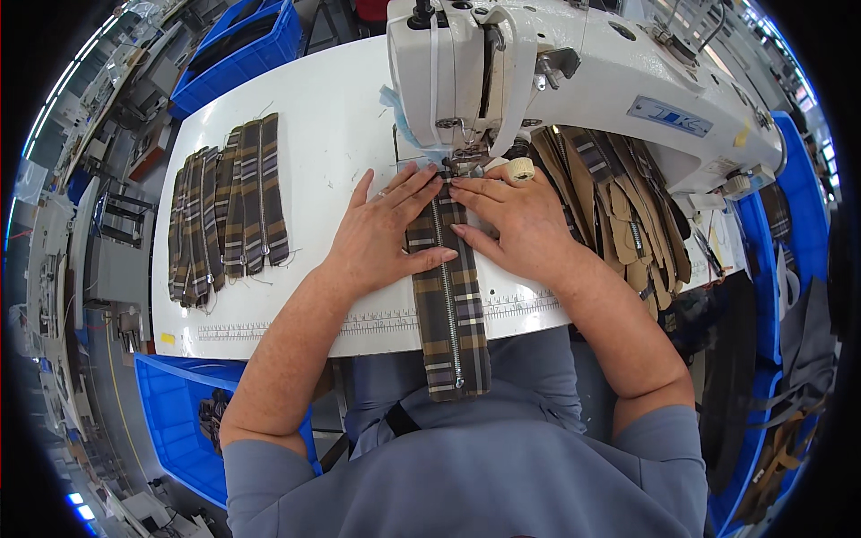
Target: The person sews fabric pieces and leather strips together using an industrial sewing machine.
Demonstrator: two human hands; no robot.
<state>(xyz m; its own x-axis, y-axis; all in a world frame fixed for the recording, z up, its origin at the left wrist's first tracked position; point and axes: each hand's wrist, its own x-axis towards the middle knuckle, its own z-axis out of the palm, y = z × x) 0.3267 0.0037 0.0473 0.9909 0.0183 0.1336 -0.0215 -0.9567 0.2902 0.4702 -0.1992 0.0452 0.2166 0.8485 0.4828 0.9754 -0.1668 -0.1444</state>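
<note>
Brown plaid zipper strip (449, 314), upper end at sewing machine (583, 72), lower end past bench (327, 117) edge. Left hand (378, 235) flat on strip, thumb spread wide; right hand (522, 222) flat opposite, fingers extended.

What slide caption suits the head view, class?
Left fingers and right fingers rest on a long brown plaid fabric strip with silver metal zipper at a white sewing machine.

Head-worn fisheye here, peering down at the hands (381, 235) from fairly close above. Super wide, so it gets the wearer's torso (466, 480) behind them and the surface (327, 117) either side.
</note>
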